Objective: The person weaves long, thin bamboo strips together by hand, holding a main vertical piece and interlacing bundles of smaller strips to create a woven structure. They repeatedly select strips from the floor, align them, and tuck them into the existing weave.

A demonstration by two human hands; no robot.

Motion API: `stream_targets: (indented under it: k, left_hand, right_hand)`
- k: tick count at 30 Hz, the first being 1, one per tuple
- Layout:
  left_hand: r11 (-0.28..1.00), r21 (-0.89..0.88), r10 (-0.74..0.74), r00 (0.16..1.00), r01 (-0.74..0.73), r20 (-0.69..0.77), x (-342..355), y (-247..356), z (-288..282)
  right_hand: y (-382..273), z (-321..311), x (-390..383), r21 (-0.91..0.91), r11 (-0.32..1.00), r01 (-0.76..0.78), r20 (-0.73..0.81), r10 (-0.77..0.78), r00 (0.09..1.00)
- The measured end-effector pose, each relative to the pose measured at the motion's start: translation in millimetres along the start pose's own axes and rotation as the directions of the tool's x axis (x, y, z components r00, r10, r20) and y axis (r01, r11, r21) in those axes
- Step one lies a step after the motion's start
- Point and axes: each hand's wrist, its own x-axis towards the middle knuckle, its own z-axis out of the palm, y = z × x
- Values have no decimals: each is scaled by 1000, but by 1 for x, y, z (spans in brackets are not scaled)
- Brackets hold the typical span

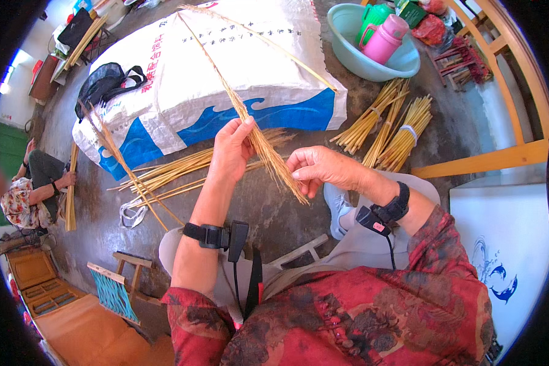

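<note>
My left hand (232, 149) is closed round a dry broomcorn stalk (250, 111), at the base of its bristly head. The thin stem runs up and away to the left over a white woven sack (226, 55), while the head points down toward my lap. My right hand (323, 168) is at the lower bristles, its thumb and fingers curled together in a pinch on their edge. Several more broomcorn stalks (183, 165) lie on the floor beyond my left forearm. One loose stalk (280, 52) rests across the sack.
Tied stalk bundles (405, 137) lie at the right below a pale blue basin (372, 68) holding a pink flask (384, 39). A black bag (107, 85) rests on the sack. A folding stool (116, 287) stands lower left. Another person (27, 195) sits far left, holding stalks.
</note>
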Motion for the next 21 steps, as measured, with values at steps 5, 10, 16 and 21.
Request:
stream_targets:
  k: [5, 10, 16, 21]
  left_hand:
    - [1000, -10, -11, 999, 12, 35, -2, 0, -6]
    - [1000, 22, -5, 999, 4, 35, -4, 2, -6]
    - [999, 34, -9, 999, 7, 45, -4, 4, -3]
    - [999, 40, 1, 999, -2, 34, -1, 4, -4]
  right_hand:
    - [1, 0, 0, 13, 999, 30, -3, -29, 1000]
    - [-6, 1, -5, -30, 998, 49, -41, -50, 998]
    - [11, 9, 0, 162, 984, 77, -23, -74, 997]
    - [24, 16, -2, 430, 899, 83, -35, -76, 997]
